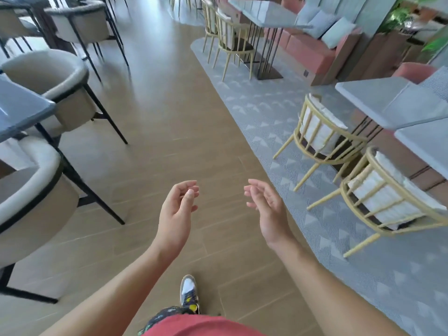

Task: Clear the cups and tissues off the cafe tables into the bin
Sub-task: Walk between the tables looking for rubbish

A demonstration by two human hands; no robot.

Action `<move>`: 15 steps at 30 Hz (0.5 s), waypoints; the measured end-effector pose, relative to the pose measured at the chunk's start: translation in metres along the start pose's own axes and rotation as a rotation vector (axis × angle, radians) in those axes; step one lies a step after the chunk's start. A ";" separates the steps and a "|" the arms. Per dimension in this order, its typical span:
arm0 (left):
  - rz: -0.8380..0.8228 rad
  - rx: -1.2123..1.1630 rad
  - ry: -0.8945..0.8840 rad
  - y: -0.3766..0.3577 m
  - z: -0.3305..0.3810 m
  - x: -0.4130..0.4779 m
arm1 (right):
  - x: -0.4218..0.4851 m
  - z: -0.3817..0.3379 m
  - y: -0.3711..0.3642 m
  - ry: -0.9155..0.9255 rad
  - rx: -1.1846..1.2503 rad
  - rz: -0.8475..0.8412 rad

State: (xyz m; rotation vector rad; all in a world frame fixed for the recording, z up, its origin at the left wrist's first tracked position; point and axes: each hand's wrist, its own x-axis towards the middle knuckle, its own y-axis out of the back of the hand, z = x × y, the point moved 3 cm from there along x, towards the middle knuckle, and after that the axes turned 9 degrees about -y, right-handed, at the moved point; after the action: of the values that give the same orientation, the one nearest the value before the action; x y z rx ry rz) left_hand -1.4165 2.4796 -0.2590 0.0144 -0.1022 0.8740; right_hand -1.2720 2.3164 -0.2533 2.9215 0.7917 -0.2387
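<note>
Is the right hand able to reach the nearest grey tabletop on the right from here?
Probably not. The right hand hovers empty over the wooden floor, while the nearest grey tabletop sits off to the side behind a gold-framed chair with a white cushion. Stepping closer looks necessary.

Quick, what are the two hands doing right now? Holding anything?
Left hand: open, fingers loosely curled, holding nothing.
Right hand: open, fingers relaxed, holding nothing.
</note>
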 end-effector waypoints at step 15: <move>0.019 0.043 0.022 -0.053 -0.035 0.298 | 0.318 -0.050 -0.066 -0.037 0.045 -0.066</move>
State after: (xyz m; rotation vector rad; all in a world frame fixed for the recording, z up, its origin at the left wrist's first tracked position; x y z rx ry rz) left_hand -1.1825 2.6755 -0.2641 0.0443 -0.0634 0.8955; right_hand -1.0287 2.5370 -0.2649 2.9259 0.8896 -0.3196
